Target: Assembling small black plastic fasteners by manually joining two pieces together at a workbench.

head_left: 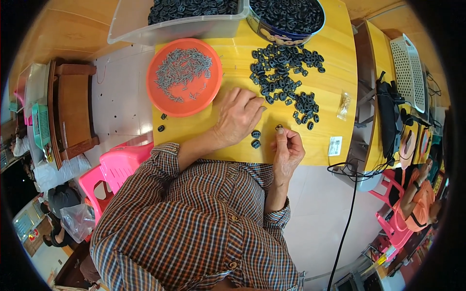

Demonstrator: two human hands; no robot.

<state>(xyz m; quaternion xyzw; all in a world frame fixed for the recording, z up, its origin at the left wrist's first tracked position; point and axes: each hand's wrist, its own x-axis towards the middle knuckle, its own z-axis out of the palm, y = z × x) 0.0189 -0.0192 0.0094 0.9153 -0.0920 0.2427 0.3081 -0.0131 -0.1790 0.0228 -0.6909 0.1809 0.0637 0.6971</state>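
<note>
My right hand (288,151) is closed in a pinch on a small black plastic piece with holes (279,127), held just above the table's near side. To its left, my left hand (238,116) has its fingers curled together; whatever is at their tips is too small to make out. Two black oval pieces (256,138) lie on the yellow table between the hands. Past my left hand stands an orange-red round plate (151,72) with many small grey metal pins or springs (183,68). A loose heap of black two-holed pieces (279,70) spreads beyond my fingers.
A clear plastic bin (194,33) and a round dark-blue tin (272,36), both full of black pieces, stand at the back. A small clear packet (344,106) and a white label (335,146) lie at the right. A pink chair (121,165) adjoins the table's left side.
</note>
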